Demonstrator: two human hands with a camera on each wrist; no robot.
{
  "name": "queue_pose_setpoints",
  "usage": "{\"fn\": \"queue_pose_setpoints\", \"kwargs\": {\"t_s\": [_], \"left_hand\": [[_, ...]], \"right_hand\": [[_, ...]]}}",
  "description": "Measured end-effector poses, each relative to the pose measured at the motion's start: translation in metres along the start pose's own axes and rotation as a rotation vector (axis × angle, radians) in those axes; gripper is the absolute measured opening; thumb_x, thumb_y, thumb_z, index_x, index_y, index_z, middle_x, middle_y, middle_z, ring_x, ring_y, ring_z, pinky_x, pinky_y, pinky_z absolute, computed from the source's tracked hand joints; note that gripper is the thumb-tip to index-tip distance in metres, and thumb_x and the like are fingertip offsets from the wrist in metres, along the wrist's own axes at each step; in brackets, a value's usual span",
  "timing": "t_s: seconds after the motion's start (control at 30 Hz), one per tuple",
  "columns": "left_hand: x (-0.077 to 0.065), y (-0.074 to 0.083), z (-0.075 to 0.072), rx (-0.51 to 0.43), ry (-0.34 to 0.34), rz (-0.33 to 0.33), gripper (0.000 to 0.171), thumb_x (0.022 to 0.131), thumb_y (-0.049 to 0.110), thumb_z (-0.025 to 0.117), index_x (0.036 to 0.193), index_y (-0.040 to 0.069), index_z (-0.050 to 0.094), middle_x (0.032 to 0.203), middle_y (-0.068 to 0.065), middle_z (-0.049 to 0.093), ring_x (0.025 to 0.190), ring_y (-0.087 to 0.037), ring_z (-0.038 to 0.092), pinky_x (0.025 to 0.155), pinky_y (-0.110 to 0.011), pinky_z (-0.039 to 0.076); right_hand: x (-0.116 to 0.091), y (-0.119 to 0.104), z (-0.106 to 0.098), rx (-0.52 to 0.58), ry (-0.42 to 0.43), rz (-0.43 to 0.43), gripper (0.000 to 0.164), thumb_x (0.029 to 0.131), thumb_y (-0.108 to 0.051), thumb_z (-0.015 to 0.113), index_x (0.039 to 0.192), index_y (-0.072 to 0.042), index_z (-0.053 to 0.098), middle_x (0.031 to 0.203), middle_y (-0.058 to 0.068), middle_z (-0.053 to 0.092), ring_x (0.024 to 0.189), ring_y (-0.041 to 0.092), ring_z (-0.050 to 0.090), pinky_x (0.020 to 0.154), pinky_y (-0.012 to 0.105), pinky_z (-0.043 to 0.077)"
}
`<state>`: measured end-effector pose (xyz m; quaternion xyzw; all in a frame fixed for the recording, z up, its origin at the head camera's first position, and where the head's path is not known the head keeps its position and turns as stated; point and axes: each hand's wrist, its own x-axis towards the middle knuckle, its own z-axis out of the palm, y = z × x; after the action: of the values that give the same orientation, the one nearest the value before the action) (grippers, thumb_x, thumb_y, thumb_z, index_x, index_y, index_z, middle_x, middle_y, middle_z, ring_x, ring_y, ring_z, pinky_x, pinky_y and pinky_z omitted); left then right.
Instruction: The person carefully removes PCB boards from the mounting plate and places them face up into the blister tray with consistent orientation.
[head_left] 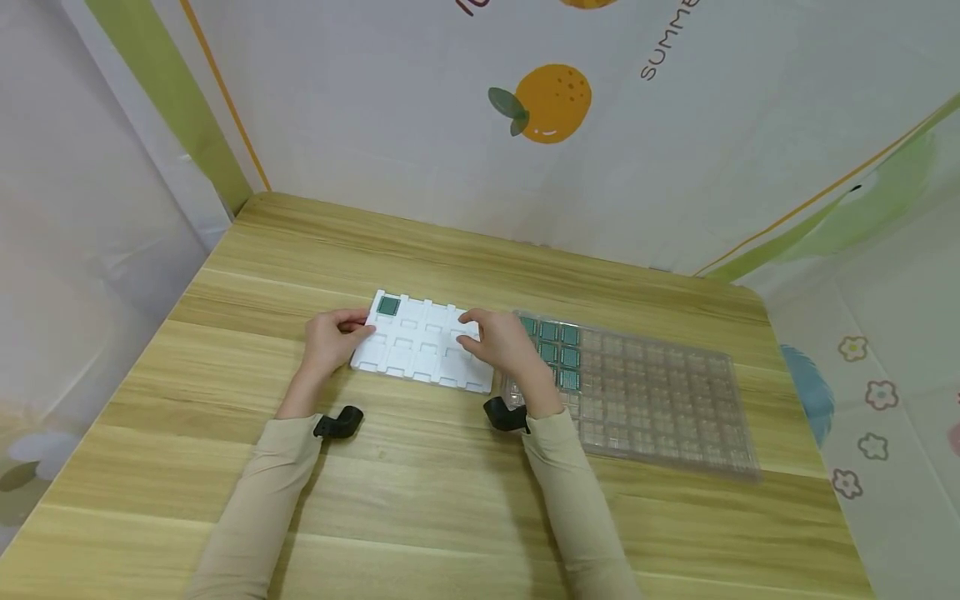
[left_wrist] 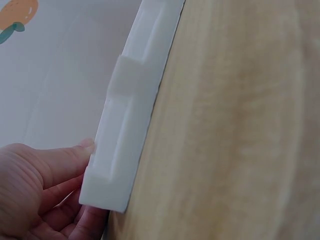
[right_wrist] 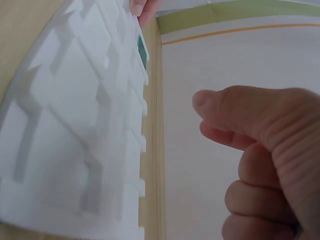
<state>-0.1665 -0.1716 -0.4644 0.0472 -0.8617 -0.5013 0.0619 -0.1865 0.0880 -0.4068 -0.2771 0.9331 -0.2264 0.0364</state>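
A white plastic tray (head_left: 420,342) with molded pockets lies on the table, one small green chip (head_left: 387,306) in its far left pocket. My left hand (head_left: 330,340) grips the tray's left edge. In the left wrist view, the thumb (left_wrist: 67,162) presses the rim, with other fingers lower down beside the corner. Over the tray's right end hovers my right hand (head_left: 498,340). Its thumb and index fingertip stand apart with nothing visible between them; the other fingers (right_wrist: 260,195) are curled in the right wrist view.
Right of the white tray lies a long clear plastic tray (head_left: 667,400) with many pockets; several green chips (head_left: 570,357) sit at its left end, partly hidden by the right hand. A wood-grain table (head_left: 405,508) carries both trays. A printed curtain (head_left: 375,108) hangs behind it.
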Motion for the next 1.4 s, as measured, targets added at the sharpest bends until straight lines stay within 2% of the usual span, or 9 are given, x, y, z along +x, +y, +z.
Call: {"fn": "queue_pose_setpoints", "kwargs": {"t_s": [0.23, 0.57, 0.7, 0.8, 0.9, 1.0, 1.1, 1.23, 1.4], "left_hand": [[-0.001, -0.001, 0.0, -0.009, 0.004, 0.004, 0.025, 0.084, 0.0, 0.067, 0.106, -0.012, 0.066, 0.092, -0.027, 0.066, 0.081, -0.029, 0.061, 0.059, -0.01, 0.041], [-0.001, -0.001, 0.0, 0.005, 0.007, 0.007, 0.025, 0.084, 0.001, 0.067, 0.105, -0.012, 0.066, 0.091, -0.026, 0.067, 0.08, -0.028, 0.061, 0.059, -0.01, 0.041], [0.0, -0.001, 0.001, 0.002, 0.005, 0.003, 0.025, 0.084, 0.001, 0.067, 0.106, -0.011, 0.066, 0.092, -0.026, 0.067, 0.081, -0.03, 0.062, 0.059, -0.01, 0.041], [0.0, -0.001, 0.001, 0.004, 0.003, -0.001, 0.025, 0.084, 0.001, 0.067, 0.106, -0.011, 0.066, 0.092, -0.026, 0.067, 0.081, -0.03, 0.062, 0.059, -0.01, 0.041], [0.0, -0.001, 0.001, 0.0, -0.001, -0.006, 0.026, 0.084, 0.001, 0.067, 0.107, -0.011, 0.065, 0.092, -0.027, 0.067, 0.081, -0.031, 0.062, 0.058, -0.01, 0.041], [0.001, -0.001, 0.001, -0.009, -0.007, -0.01, 0.026, 0.085, 0.001, 0.067, 0.107, -0.011, 0.065, 0.092, -0.027, 0.067, 0.082, -0.031, 0.062, 0.059, -0.01, 0.041], [0.001, -0.001, 0.001, -0.013, -0.012, -0.011, 0.026, 0.085, 0.002, 0.067, 0.107, -0.011, 0.065, 0.093, -0.027, 0.067, 0.082, -0.03, 0.062, 0.059, -0.01, 0.042], [0.001, -0.002, 0.001, -0.011, -0.011, -0.003, 0.026, 0.085, 0.001, 0.067, 0.107, -0.011, 0.065, 0.092, -0.027, 0.067, 0.08, -0.029, 0.062, 0.058, -0.01, 0.042], [0.001, -0.003, 0.001, -0.007, -0.01, 0.005, 0.025, 0.084, 0.002, 0.067, 0.106, -0.012, 0.066, 0.091, -0.026, 0.067, 0.078, -0.026, 0.062, 0.057, -0.01, 0.042]], "right_hand": [[0.017, -0.011, 0.005, -0.045, -0.018, -0.008, 0.03, 0.089, -0.022, 0.066, 0.112, -0.005, 0.066, 0.053, -0.003, 0.045, 0.047, 0.009, 0.036, 0.044, 0.019, 0.027], [0.043, -0.022, 0.015, -0.091, -0.058, -0.044, 0.029, 0.088, -0.021, 0.066, 0.111, -0.004, 0.066, 0.049, -0.006, 0.034, 0.046, 0.007, 0.027, 0.045, 0.019, 0.025], [0.052, -0.025, 0.018, -0.107, -0.076, -0.035, 0.029, 0.088, -0.022, 0.067, 0.11, -0.004, 0.067, 0.05, -0.002, 0.043, 0.048, 0.008, 0.028, 0.048, 0.022, 0.031], [0.058, -0.028, 0.02, -0.11, -0.099, -0.012, 0.03, 0.088, -0.022, 0.067, 0.111, -0.004, 0.066, 0.061, 0.003, 0.057, 0.051, 0.009, 0.034, 0.054, 0.024, 0.04], [0.064, -0.032, 0.022, -0.108, -0.117, 0.008, 0.031, 0.088, -0.024, 0.067, 0.112, -0.004, 0.066, 0.079, 0.006, 0.067, 0.056, 0.01, 0.042, 0.064, 0.027, 0.046], [0.07, -0.036, 0.023, -0.098, -0.137, 0.021, 0.032, 0.088, -0.024, 0.067, 0.113, -0.004, 0.066, 0.091, 0.006, 0.069, 0.064, 0.013, 0.051, 0.07, 0.029, 0.049], [0.077, -0.041, 0.025, -0.097, -0.151, 0.029, 0.031, 0.088, -0.024, 0.067, 0.113, -0.005, 0.066, 0.102, 0.005, 0.069, 0.079, 0.016, 0.06, 0.076, 0.029, 0.049], [0.085, -0.045, 0.03, -0.121, -0.155, 0.03, 0.03, 0.088, -0.025, 0.067, 0.112, -0.007, 0.067, 0.11, 0.003, 0.068, 0.096, 0.017, 0.062, 0.081, 0.028, 0.048], [0.093, -0.049, 0.038, -0.146, -0.161, 0.036, 0.03, 0.087, -0.027, 0.067, 0.11, -0.008, 0.068, 0.11, 0.002, 0.068, 0.096, 0.017, 0.063, 0.08, 0.028, 0.048]]}}
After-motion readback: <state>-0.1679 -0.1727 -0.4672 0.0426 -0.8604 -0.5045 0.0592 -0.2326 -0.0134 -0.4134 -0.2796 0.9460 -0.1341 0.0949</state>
